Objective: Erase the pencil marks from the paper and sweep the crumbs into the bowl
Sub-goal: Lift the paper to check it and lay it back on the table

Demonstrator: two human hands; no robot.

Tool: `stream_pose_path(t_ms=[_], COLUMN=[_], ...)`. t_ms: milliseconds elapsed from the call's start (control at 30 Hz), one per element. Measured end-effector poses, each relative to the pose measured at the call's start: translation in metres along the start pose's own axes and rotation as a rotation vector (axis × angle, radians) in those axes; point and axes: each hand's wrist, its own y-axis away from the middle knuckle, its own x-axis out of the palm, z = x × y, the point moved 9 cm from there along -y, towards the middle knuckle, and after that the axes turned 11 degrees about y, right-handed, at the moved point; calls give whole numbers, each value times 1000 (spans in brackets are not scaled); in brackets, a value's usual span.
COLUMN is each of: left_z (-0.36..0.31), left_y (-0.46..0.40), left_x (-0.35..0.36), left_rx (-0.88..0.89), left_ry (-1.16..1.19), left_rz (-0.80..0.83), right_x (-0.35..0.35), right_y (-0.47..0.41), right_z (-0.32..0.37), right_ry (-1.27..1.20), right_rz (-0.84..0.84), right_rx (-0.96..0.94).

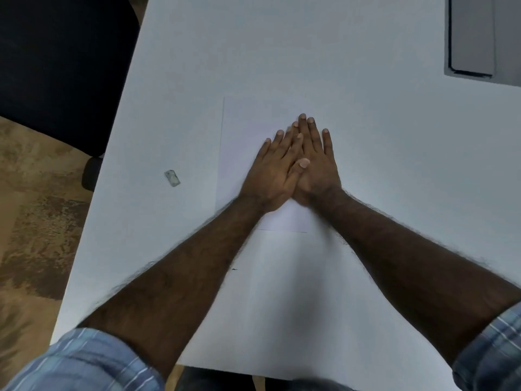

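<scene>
a pale white table [366, 66] carries a white sheet of paper [239, 122] near its middle, a small grey eraser [172, 178] well to the left of it, and a grey flat object [476, 38] at the far right corner.

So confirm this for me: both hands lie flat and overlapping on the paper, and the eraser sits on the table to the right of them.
Not quite. The head view shows the eraser on the table to the left of the hands, not the right. The left hand and right hand do lie flat, overlapping, on the paper.
</scene>
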Motion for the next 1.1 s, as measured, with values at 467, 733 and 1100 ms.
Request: stream_pose_path(t_ms=[467, 733, 1100], left_z=[104, 71, 71], left_y=[17, 27, 28], left_x=[-92, -36, -37], left_rx=[-391, -109, -101], left_ry=[-482, -399, -405], left_rz=[-263, -126, -156], right_x=[-2, -2, -10], right_y=[-3, -3, -10], right_z=[-2, -5, 53], right_ry=[-77, -135, -132], right_rz=[-25, -9, -17], right_rx=[81, 84, -47])
